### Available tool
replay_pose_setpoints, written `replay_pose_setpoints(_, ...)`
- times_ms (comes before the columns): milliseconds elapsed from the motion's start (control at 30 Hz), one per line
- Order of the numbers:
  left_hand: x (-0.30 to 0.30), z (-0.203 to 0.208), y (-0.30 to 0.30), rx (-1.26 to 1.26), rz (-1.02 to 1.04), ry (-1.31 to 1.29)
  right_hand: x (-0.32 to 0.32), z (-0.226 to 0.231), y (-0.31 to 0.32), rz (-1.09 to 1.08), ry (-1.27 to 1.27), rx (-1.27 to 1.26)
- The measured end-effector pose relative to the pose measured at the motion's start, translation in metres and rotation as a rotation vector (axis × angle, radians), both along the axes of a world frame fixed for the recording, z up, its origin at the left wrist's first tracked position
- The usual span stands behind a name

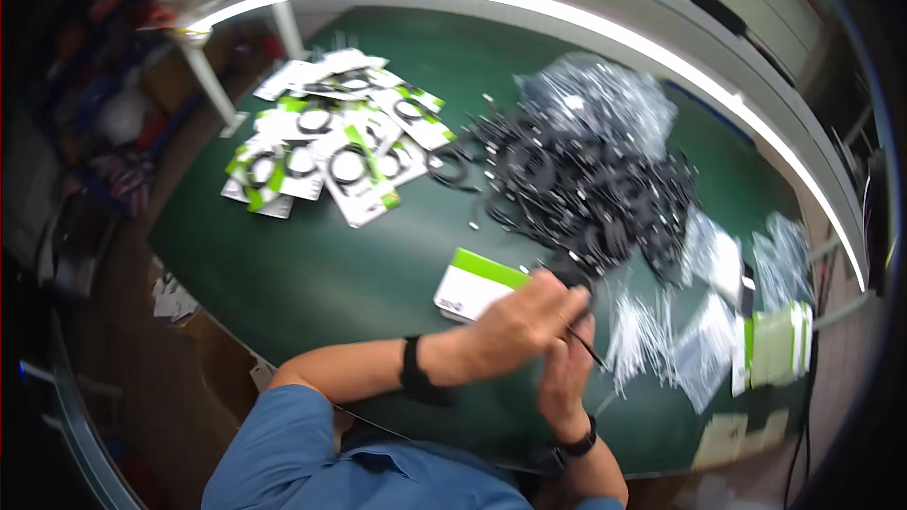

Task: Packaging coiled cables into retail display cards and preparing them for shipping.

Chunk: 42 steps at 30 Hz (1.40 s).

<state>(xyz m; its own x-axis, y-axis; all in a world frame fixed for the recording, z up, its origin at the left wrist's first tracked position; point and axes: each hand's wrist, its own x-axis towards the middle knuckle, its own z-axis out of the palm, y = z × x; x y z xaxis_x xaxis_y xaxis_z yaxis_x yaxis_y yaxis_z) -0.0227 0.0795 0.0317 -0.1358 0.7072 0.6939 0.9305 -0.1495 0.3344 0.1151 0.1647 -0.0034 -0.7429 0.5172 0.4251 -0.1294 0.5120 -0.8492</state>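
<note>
My left hand [524, 321] reaches across in front of me, its fingers closed on a coiled black cable [573, 274]. Just below and to the right, my right hand [567, 373] has its fingers closed at the same cable, and a short black end sticks out between the two hands. Motion blur and the fingers hide part of the coil. Beside my left hand lies a small stack of white-and-green cards [477, 288]. A large heap of loose black cables [586, 189] spreads just beyond my hands.
Cards with coiled cables fastened on them [345, 137] pile up at the far left of the green table [312, 274]. White ties [638, 335] lie right of my hands, near clear plastic bags [707, 345] and more green-and-white cards [779, 345]. A big plastic bag [605, 99] sits behind the heap.
</note>
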Motion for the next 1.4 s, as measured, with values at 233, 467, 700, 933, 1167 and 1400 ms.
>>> replay_pose_setpoints(233, 0.018, -0.003, 0.003, 0.123, 0.099, 0.174, 0.008, -0.001, 0.024, 0.18, 0.161, -0.509)
replay_pose_setpoints(467, 0.007, -0.014, 0.006, 0.115, -0.025, 0.15, 0.004, 0.008, 0.035, 0.154, 0.19, -0.971)
replay_pose_setpoints(700, -0.003, -0.012, 0.006, 0.094, -0.097, 0.066, -0.004, 0.007, 0.027, 0.17, 0.178, -0.931)
replay_pose_setpoints(933, 0.0, -0.012, 0.01, 0.177, -0.155, 0.013, -0.006, 0.013, 0.04, 0.161, 0.273, -1.072)
replay_pose_setpoints(1167, 0.008, -0.008, 0.004, 0.03, -0.243, -0.481, 0.008, 0.008, 0.066, 0.276, 0.446, -1.183)
replay_pose_setpoints(1400, -0.002, -0.031, 0.013, -0.268, -0.456, -1.631, 0.002, 0.007, 0.048, 0.218, 0.375, -1.123)
